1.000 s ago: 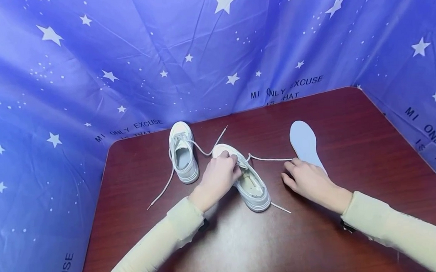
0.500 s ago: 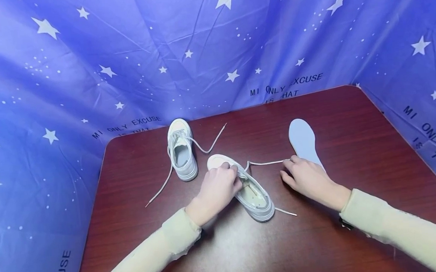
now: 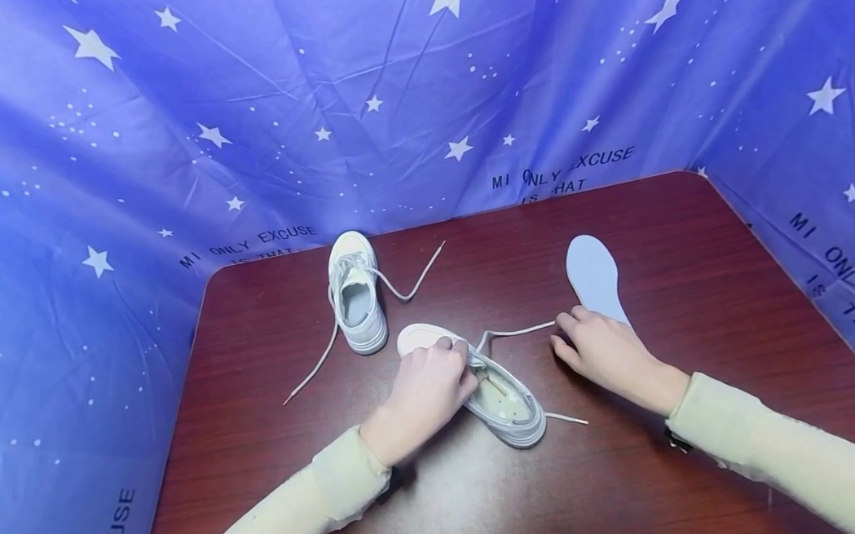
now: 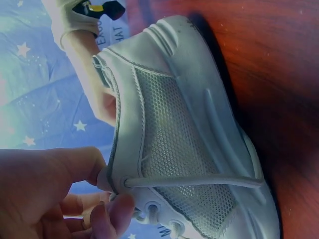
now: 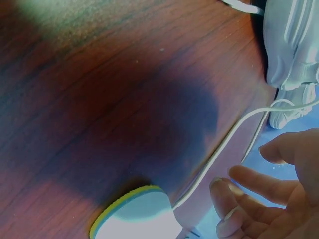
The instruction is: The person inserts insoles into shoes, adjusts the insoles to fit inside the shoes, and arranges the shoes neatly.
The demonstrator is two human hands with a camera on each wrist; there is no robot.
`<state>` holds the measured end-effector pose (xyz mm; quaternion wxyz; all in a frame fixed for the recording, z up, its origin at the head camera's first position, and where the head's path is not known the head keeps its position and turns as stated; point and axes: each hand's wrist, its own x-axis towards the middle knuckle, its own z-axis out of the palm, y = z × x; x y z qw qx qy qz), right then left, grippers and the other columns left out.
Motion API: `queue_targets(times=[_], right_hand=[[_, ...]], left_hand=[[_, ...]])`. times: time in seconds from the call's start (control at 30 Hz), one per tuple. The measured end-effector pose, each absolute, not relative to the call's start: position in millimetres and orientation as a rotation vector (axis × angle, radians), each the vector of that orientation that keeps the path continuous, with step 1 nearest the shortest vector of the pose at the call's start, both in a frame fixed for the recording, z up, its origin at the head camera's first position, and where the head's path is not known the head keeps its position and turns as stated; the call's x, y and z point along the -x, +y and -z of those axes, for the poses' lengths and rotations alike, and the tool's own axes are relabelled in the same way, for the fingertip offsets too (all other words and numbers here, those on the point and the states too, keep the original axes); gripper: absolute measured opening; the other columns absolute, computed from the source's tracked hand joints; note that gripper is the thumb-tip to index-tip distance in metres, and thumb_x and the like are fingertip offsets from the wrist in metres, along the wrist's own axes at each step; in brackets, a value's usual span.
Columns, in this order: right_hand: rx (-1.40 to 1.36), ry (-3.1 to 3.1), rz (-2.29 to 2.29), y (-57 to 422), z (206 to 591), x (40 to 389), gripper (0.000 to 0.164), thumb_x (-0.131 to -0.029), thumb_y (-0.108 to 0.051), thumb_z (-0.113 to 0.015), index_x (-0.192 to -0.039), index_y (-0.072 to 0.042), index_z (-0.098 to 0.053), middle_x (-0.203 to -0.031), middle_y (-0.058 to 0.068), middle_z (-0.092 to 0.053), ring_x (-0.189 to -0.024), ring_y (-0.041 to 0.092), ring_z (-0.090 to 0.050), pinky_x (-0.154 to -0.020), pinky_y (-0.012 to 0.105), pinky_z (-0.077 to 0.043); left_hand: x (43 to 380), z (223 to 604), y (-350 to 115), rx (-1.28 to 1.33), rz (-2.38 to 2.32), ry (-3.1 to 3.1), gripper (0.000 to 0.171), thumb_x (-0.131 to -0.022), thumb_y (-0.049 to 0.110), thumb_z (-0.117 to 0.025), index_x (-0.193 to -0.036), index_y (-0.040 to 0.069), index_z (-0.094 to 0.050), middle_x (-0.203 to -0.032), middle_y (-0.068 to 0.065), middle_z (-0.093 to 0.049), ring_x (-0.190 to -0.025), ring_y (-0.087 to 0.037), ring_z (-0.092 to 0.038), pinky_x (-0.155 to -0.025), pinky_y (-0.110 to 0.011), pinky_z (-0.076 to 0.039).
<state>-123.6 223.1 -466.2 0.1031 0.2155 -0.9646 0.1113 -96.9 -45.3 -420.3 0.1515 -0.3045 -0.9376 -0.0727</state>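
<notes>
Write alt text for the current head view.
A left hand grips an untied white shoe on a red-brown table; the right hand partly hides a pale insole. Another untied sneaker stands farther back, before a starry blue backdrop.

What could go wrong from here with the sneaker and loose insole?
The shoelace running from the gripped sneaker toward the insole could snag if the insole is lifted.
The lace tip beside the heel might get pinned if the sneaker shifts.
The left hand pinches the sneaker only near its top eyelets, so the heel could swing if pushed.
</notes>
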Motion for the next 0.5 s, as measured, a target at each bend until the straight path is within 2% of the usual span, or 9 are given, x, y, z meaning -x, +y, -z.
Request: queue_targets(times=[0.13,0.33,0.5], right_hand=[[-0.634,-2.84,-0.337,224.7,462.5,125.2,0.015,-0.083,-0.018,-0.064,-0.083,-0.003,-0.062,-0.07,0.009,-0.055,-0.063,0.031,-0.058,-0.055,0.05,-0.049],[-0.572,-2.866,-0.335,228.1,455.2,130.0,0.016,-0.083,-0.02,-0.064,-0.077,-0.006,-0.057,-0.069,0.008,-0.052,-0.06,0.031,-0.056,-0.046,0.05,-0.047],[-0.484,-2.916,-0.316,236.1,448.1,141.1,0.021,-0.084,-0.023,-0.062,-0.083,-0.002,-0.06,-0.072,0.014,-0.056,-0.061,0.038,-0.06,-0.046,0.054,-0.047]], left_hand=[[93.1,419.8,-46.1,0.873,0.2,-2.693,0.017,-0.073,0.021,-0.067,-0.066,0.013,-0.055,-0.063,-0.002,-0.062,-0.044,-0.021,-0.053,-0.039,-0.036,-0.045],[90.5,419.7,-46.8,0.871,0.234,-2.686,0.019,-0.073,0.022,-0.066,-0.062,0.015,-0.052,-0.061,-0.002,-0.062,-0.044,-0.02,-0.053,-0.037,-0.036,-0.043],[89.5,422.0,-47.7,0.877,0.249,-2.693,0.021,-0.073,0.023,-0.065,-0.062,0.015,-0.049,-0.059,0.0,-0.058,-0.046,-0.019,-0.053,-0.038,-0.036,-0.042]])
